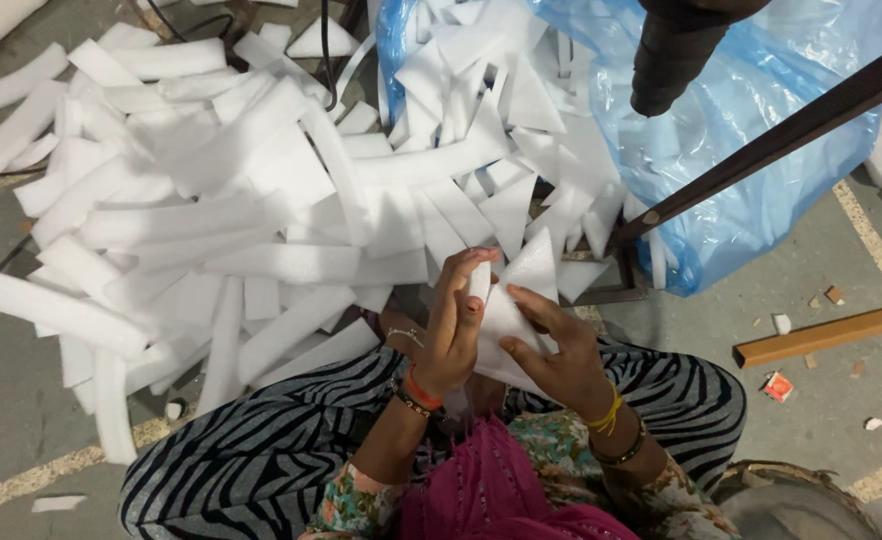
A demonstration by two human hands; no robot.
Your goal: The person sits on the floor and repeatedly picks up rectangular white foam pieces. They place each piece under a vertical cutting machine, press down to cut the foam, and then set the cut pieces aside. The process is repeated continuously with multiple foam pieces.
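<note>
1. Your left hand [451,335] and right hand [551,350] both grip a white foam triangle [521,290] above your lap.
2. Judged step: folding or checking that piece.
3. Foam strips [211,220] lie on the floor at 10 o'clock; the blue bag [761,200] sits at 1 o'clock.
4. The next move calls for a firm pinch.

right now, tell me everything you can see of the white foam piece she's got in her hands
The foam piece is a flat white triangle of soft-looking foam sheet, held upright over the lap with its tip pointing up. The left hand grips its left edge, fingers wrapped over the top, where a second thin piece seems pressed against it. The right hand holds it from the right, fingers spread on its face. Its lower edge is hidden behind the hands.
</note>
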